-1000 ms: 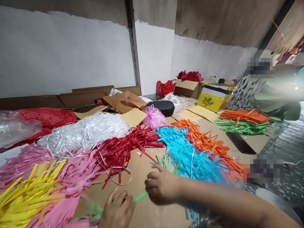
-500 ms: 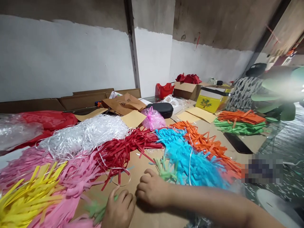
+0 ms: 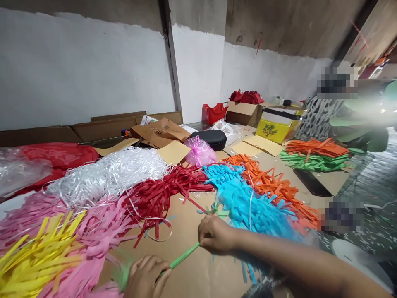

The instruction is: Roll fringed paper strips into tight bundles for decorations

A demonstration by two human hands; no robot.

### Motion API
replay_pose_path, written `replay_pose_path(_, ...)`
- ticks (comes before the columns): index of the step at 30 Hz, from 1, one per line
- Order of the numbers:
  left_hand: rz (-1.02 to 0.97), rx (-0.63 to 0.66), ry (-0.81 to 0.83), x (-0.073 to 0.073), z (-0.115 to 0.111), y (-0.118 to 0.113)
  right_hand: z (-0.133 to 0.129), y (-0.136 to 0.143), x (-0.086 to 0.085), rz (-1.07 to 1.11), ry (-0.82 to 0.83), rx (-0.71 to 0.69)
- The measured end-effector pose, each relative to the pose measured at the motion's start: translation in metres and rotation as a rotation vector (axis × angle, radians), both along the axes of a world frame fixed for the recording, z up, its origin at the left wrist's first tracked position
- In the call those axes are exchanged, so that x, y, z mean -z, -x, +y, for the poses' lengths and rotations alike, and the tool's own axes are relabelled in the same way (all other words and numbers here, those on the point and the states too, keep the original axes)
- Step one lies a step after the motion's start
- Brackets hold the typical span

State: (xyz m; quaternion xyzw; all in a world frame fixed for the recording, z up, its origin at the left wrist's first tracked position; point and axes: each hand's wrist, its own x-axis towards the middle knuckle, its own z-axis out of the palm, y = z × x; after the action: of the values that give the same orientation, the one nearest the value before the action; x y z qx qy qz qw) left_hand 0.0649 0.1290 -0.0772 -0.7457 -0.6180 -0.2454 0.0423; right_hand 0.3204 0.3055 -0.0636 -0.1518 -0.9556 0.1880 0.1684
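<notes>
Since half a second ago we have drawn our hands apart, so the green paper strips [image 3: 182, 255] that were bunched between them now stretch in a taut, narrow band across the bare cardboard-covered table [image 3: 192, 223]. Our right hand [image 3: 215, 234] is closed in a pinch on the far end of that band, just in front of the blue shredded paper pile [image 3: 248, 203], where a few loose green tips fan out above its knuckles. Our left hand [image 3: 147, 276] is curled shut around the near end, low at the bottom of the view, with a blurred green tuft sticking out to its left. Beside the left hand lie the pink strips [image 3: 93, 231] and, further left, the yellow strips [image 3: 37, 252]. Behind them sit the red strips [image 3: 158, 194] and a heap of white shredded ribbon [image 3: 111, 174]. Orange strips [image 3: 273, 186] run along the far side of the blue pile. Further back we see a pink gauze bag [image 3: 200, 152], a black case [image 3: 211, 138] just beside it, a yellow box [image 3: 276, 126], and stacked orange and green paper [image 3: 314, 155] near another person in a patterned top [image 3: 319, 118].
</notes>
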Motion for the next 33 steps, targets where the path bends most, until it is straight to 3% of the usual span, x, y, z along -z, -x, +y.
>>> replay_pose_path(2, -0.055, -0.087, 0.150, 0.002, 0.001, -0.003, -0.001, 0.003, -0.003, -0.024, 0.010, 0.018)
replay_pose_path(5, -0.045, -0.180, 0.344, -0.008, 0.003, -0.009, -0.002, 0.006, -0.007, -0.061, -0.006, 0.045)
replay_pose_path(8, -0.012, -0.201, 0.388, -0.021, 0.006, -0.014, -0.004, 0.010, -0.010, -0.093, -0.058, 0.065)
replay_pose_path(11, 0.074, -0.106, 0.280, -0.024, 0.009, -0.016, -0.008, 0.011, -0.012, -0.104, -0.127, 0.063)
replay_pose_path(14, 0.262, 0.098, -0.065, -0.016, 0.012, -0.023, -0.012, 0.012, -0.014, -0.060, -0.298, -0.091)
replay_pose_path(16, 0.303, 0.137, -0.215, -0.011, 0.016, -0.030, -0.014, 0.013, -0.014, -0.011, -0.486, -0.198)
replay_pose_path(19, 0.270, 0.113, -0.231, -0.009, 0.024, -0.041, -0.013, 0.019, -0.012, 0.018, -0.664, -0.244)
replay_pose_path(22, 0.265, 0.082, -0.249, -0.012, 0.033, -0.048, -0.012, 0.025, -0.014, 0.008, -0.682, -0.232)
replay_pose_path(25, 0.277, 0.066, -0.265, -0.020, 0.036, -0.053, -0.025, 0.020, -0.036, 0.010, -0.685, -0.196)
replay_pose_path(27, 0.291, 0.072, -0.262, -0.026, 0.030, -0.056, -0.046, 0.008, -0.064, 0.065, -0.541, -0.118)
replay_pose_path(29, 0.310, 0.091, -0.246, -0.033, 0.019, -0.058, -0.068, -0.004, -0.090, 0.139, -0.154, -0.044)
replay_pose_path(31, 0.303, 0.110, -0.248, -0.040, 0.005, -0.059, -0.085, -0.013, -0.105, 0.163, 0.464, -0.089)
replay_pose_path(33, 0.259, 0.117, -0.287, -0.046, -0.010, -0.058, -0.093, -0.015, -0.100, 0.156, 1.100, -0.085)
